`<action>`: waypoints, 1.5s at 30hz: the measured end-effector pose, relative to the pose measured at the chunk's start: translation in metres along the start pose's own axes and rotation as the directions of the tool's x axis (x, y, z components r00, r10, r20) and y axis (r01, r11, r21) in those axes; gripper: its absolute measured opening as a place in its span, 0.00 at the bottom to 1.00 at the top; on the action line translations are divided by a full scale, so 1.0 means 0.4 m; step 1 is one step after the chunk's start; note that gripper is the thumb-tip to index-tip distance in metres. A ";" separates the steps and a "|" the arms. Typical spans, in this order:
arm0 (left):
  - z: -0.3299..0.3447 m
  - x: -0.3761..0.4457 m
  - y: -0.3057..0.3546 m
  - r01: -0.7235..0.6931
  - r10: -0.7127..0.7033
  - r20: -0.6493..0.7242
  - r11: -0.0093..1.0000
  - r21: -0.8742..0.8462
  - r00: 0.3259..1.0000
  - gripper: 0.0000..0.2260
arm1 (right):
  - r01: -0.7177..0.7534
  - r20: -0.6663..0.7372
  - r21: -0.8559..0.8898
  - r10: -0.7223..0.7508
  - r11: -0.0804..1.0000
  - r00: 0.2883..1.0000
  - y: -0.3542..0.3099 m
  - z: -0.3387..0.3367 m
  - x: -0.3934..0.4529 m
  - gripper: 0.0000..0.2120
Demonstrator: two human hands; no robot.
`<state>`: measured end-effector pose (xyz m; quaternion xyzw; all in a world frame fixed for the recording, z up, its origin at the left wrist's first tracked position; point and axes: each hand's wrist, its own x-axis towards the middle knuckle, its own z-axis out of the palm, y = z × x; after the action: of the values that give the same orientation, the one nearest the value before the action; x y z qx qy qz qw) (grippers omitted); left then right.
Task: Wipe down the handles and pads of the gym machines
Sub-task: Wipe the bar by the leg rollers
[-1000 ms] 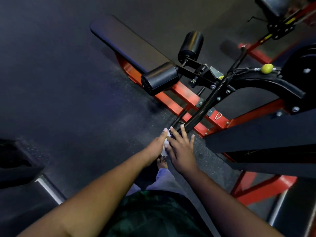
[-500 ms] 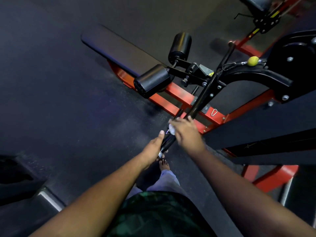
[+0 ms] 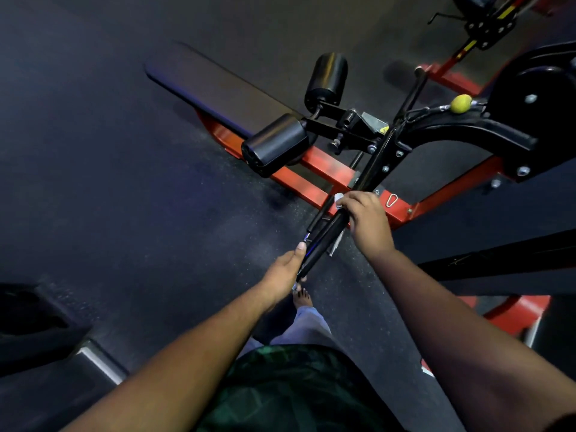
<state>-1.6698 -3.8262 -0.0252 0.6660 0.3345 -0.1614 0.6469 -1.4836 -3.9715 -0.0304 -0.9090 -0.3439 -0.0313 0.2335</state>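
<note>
- Black rubber-gripped handle bar (image 3: 324,241) runs from 7 toward 1 o'clock, at centre frame.
- Left hand (image 3: 282,272) grips its lower end.
- Right hand (image 3: 366,219) presses a small white cloth (image 3: 338,199) around the bar's upper grip.
- Black cylindrical roller pads (image 3: 276,145) sit at 12 o'clock.

A gym floor, seen from above.

Dark speckled rubber floor (image 3: 124,182), a machine on a red steel frame (image 3: 327,173) with a long black pad (image 3: 218,92), two black foam rollers (image 3: 277,145), a black handle (image 3: 324,238) and a yellow cable ball (image 3: 461,103).
</note>
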 end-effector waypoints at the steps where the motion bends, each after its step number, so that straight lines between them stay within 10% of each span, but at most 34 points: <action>1: -0.001 0.005 -0.002 0.001 -0.001 -0.015 1.000 0.004 1.000 0.24 | -0.022 -0.018 0.054 0.023 0.998 1.000 -0.019 0.012 -0.013 0.14; 10: -0.043 0.032 -0.002 0.016 -0.017 -0.083 1.000 -0.010 0.996 0.25 | 0.256 0.109 0.132 -0.270 0.958 0.957 -0.137 0.067 -0.142 0.20; 14: -0.040 0.039 -0.013 -0.011 0.012 -0.074 1.000 0.023 0.997 0.23 | -0.064 -0.019 -0.023 0.064 0.998 0.998 -0.038 0.025 -0.006 0.17; 19: -0.032 0.039 -0.016 -0.034 0.045 -0.087 0.992 0.125 0.995 0.21 | -0.363 -0.143 0.314 0.422 0.877 0.895 -0.073 0.031 0.000 0.13; 26: -0.075 0.054 -0.011 -0.040 0.069 -0.120 0.974 0.224 0.990 0.20 | -0.191 -0.001 0.302 0.200 0.934 0.980 -0.185 0.047 -0.122 0.09; 34: -0.094 0.051 -0.004 0.005 -0.002 -0.047 0.999 0.054 0.999 0.22 | -0.456 -0.152 0.498 0.591 0.738 0.792 -0.151 0.069 -0.038 0.06; 41: -0.130 0.060 -0.014 0.114 -0.116 -0.014 0.991 -0.071 0.993 0.32 | -0.021 0.078 0.276 0.000 0.961 0.997 -0.320 0.130 -0.234 0.09; 45: -0.113 0.044 0.001 0.095 -0.094 0.012 0.981 -0.171 0.996 0.30 | -0.178 -0.021 0.054 0.180 0.982 0.983 -0.190 0.080 -0.086 0.12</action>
<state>-1.6666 -3.7780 -0.0314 0.5912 0.3771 -0.1639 0.6939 -1.5619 -3.9285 -0.0358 -0.9293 -0.2584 -0.0130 0.2635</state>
